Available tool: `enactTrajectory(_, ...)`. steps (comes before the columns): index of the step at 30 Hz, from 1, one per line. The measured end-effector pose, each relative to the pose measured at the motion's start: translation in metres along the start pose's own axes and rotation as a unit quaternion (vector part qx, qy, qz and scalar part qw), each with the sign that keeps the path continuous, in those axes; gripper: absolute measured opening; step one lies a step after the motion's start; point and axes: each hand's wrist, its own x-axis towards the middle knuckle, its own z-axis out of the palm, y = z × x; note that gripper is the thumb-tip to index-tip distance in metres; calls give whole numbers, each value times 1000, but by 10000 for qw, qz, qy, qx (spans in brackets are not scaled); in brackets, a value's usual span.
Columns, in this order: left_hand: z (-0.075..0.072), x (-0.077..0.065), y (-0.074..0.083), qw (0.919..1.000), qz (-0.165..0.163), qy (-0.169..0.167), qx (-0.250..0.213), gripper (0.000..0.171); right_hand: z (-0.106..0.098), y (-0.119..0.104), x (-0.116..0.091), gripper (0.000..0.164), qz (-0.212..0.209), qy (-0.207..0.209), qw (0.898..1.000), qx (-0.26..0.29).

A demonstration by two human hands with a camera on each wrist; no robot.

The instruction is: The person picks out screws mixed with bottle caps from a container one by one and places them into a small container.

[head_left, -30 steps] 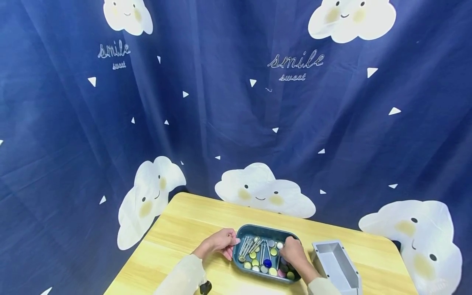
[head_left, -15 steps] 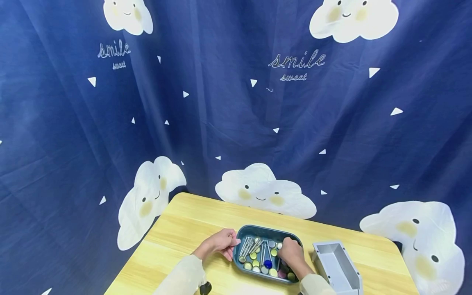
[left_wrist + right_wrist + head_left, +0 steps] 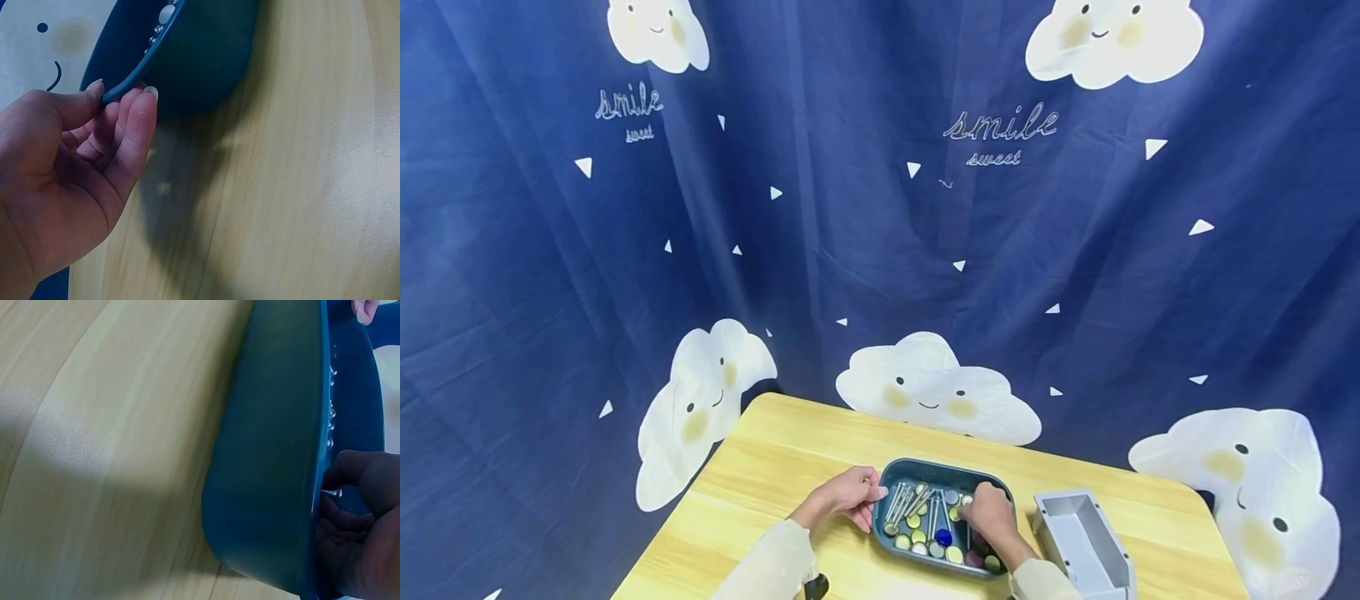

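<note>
A dark teal plastic basin [image 3: 951,472] stands on the table with long, thin silvery screws [image 3: 906,502] lying at its left and middle. Among them are round caps or discs in yellow, white, grey and pink, and one blue disc [image 3: 943,537]. My left hand [image 3: 81,144] pinches the basin's rim at the left end, thumb inside and fingers outside. Inside the right part of the basin, my right hand [image 3: 992,517] reaches down with curled fingers. The right wrist view shows a silvery screw end [image 3: 332,493] between its thumb and fingers; the rest of that piece is hidden.
A grey open box [image 3: 1086,542] with a long compartment stands just right of the basin, close to the right forearm. The wooden table [image 3: 805,442] ends at a dark blue curtain [image 3: 880,250] printed with clouds.
My right hand has shifted slightly left and lower within the basin. The left hand keeps its grip on the rim.
</note>
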Motion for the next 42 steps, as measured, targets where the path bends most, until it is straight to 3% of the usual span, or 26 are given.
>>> enactTrajectory(9, -1, 0, 0, 10000, -20, 19, -96, 17, 0, 1, 6, 31, 81, 6, 10000, 4)
enactTrajectory(19, 1, -1, -1, 10000, -9, 45, -41, 16, -6, 1, 9, 41, -331, 275, 9989, 175)
enactTrajectory(31, 2, -1, 1, 10000, 23, 97, 3, 17, -27, 3, 9, 37, -566, 8, 9959, 702)
enactTrajectory(37, 1, -3, 1, 10000, 3, 73, -2, 17, -46, 3, 8, 30, -696, -149, 9954, 647)
enactTrajectory(42, 3, -3, 3, 9999, 1, 92, 71, 17, -58, 13, 8, 25, -895, 44, 9945, 551)
